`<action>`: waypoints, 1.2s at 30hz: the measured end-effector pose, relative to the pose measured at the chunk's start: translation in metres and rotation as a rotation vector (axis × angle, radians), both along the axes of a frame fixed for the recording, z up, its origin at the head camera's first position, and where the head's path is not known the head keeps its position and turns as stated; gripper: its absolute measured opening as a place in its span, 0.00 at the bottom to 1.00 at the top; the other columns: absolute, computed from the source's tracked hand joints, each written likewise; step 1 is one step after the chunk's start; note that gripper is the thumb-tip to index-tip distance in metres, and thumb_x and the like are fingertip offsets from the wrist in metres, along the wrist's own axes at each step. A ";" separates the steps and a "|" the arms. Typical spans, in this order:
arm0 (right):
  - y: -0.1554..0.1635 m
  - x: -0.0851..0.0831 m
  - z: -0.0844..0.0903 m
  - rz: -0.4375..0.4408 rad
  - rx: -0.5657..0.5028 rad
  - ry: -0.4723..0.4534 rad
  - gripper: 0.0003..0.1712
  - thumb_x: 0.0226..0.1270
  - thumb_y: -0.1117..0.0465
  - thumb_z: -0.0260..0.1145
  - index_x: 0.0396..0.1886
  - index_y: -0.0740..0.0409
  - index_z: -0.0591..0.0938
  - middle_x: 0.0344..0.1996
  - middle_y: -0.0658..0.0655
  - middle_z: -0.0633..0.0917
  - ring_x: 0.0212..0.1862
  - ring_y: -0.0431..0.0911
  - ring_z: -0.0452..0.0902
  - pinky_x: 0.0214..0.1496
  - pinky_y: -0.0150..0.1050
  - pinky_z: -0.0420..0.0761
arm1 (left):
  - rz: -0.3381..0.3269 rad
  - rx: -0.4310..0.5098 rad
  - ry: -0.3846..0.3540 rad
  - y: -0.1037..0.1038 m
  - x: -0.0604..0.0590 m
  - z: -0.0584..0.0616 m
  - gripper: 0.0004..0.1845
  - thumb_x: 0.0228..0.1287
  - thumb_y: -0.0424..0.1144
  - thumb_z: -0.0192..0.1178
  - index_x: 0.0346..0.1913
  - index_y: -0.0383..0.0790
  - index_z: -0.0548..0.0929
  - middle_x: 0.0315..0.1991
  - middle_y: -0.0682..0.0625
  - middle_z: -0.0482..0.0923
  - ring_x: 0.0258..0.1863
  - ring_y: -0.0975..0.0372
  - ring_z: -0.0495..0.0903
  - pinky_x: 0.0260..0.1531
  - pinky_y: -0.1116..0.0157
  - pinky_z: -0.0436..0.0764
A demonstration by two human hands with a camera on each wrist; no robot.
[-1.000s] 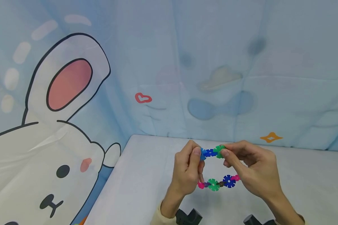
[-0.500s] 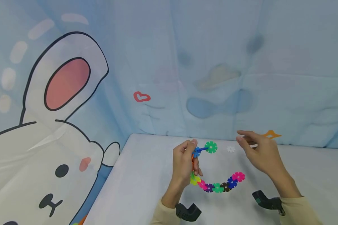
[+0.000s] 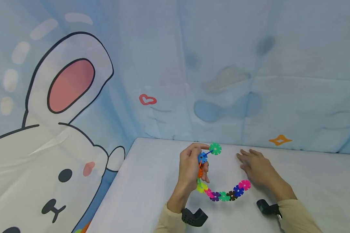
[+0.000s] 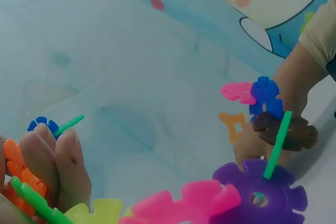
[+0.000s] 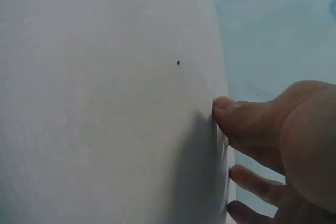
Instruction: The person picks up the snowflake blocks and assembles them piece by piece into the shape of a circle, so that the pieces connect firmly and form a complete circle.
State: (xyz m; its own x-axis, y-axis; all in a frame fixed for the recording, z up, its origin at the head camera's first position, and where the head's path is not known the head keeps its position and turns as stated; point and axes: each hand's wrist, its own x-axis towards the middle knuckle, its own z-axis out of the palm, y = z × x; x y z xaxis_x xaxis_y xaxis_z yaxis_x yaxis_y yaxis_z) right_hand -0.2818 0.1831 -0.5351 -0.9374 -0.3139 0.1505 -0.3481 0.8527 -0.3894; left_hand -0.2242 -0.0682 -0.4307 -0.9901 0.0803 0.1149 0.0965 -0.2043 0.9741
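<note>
My left hand (image 3: 189, 166) grips a curved chain of interlocked plastic snowflake discs (image 3: 224, 196) at its upper left part. A blue disc (image 3: 202, 157) and an orange disc (image 3: 200, 173) sit by the fingers. A green disc (image 3: 215, 149) ends the chain at the top, beside the index fingertip; a pink disc (image 3: 245, 185) ends it at the lower right. In the left wrist view a purple disc (image 4: 260, 192) hangs close to the camera. My right hand (image 3: 258, 166) reaches down with fingers spread, fingertips at the white tabletop. What lies under its palm is hidden.
The white table (image 3: 151, 181) meets a blue printed curtain (image 3: 175, 123) at the back. A large rabbit print (image 3: 75, 149) covers the left side. Each wrist carries a black camera mount, such as the left mount (image 3: 194, 217).
The right hand has let go of the chain's green end, moved right, then lowered to the table over where a white disc showed. The left hand keeps its grip; the chain's green end has swung upward.
</note>
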 end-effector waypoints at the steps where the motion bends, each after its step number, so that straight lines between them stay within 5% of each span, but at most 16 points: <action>1: -0.001 0.000 0.002 -0.012 -0.009 0.007 0.25 0.70 0.65 0.71 0.65 0.67 0.83 0.68 0.72 0.80 0.72 0.76 0.66 0.68 0.79 0.68 | 0.003 -0.006 0.006 0.000 0.000 0.000 0.20 0.81 0.35 0.41 0.52 0.30 0.84 0.13 0.52 0.70 0.04 0.66 0.68 0.09 0.69 0.78; 8: -0.001 0.001 0.010 -0.081 -0.112 0.000 0.14 0.62 0.70 0.76 0.47 0.66 0.89 0.46 0.66 0.90 0.53 0.67 0.80 0.57 0.67 0.81 | 0.041 -0.011 0.035 -0.001 -0.001 0.001 0.21 0.84 0.37 0.43 0.54 0.29 0.87 0.11 0.54 0.63 0.04 0.67 0.64 0.09 0.71 0.76; 16: 0.003 -0.003 0.009 -0.106 -0.166 -0.064 0.14 0.62 0.65 0.79 0.45 0.65 0.86 0.30 0.53 0.82 0.35 0.48 0.75 0.37 0.42 0.81 | 0.023 0.054 0.048 -0.004 -0.002 0.001 0.20 0.82 0.46 0.56 0.49 0.28 0.84 0.12 0.56 0.61 0.07 0.67 0.64 0.12 0.71 0.79; 21: 0.002 0.001 0.022 -0.068 -0.310 0.118 0.08 0.66 0.62 0.77 0.39 0.62 0.88 0.27 0.50 0.86 0.31 0.44 0.79 0.31 0.33 0.79 | 0.005 0.055 0.022 -0.007 -0.004 0.002 0.13 0.83 0.40 0.49 0.48 0.35 0.80 0.16 0.55 0.68 0.09 0.67 0.69 0.15 0.70 0.82; 27: -0.014 0.016 0.058 -0.042 -0.518 0.343 0.04 0.71 0.64 0.74 0.42 0.57 0.89 0.30 0.52 0.92 0.32 0.29 0.84 0.34 0.20 0.80 | -0.018 0.057 0.005 -0.008 -0.003 0.003 0.12 0.79 0.33 0.41 0.44 0.39 0.77 0.18 0.55 0.72 0.07 0.67 0.67 0.12 0.71 0.78; 31: -0.029 0.030 0.082 0.008 -0.551 0.468 0.09 0.65 0.69 0.77 0.43 0.59 0.90 0.31 0.53 0.93 0.32 0.37 0.89 0.39 0.15 0.78 | -0.055 0.083 0.000 -0.007 0.000 0.006 0.12 0.79 0.35 0.41 0.44 0.41 0.77 0.17 0.55 0.69 0.06 0.67 0.65 0.10 0.72 0.74; 36: -0.045 0.044 0.102 0.106 -0.523 0.579 0.13 0.54 0.76 0.80 0.38 0.61 0.89 0.30 0.53 0.93 0.27 0.41 0.87 0.32 0.18 0.77 | -0.095 0.080 0.024 -0.005 0.005 0.012 0.08 0.83 0.41 0.49 0.44 0.42 0.74 0.16 0.56 0.68 0.06 0.68 0.66 0.10 0.72 0.75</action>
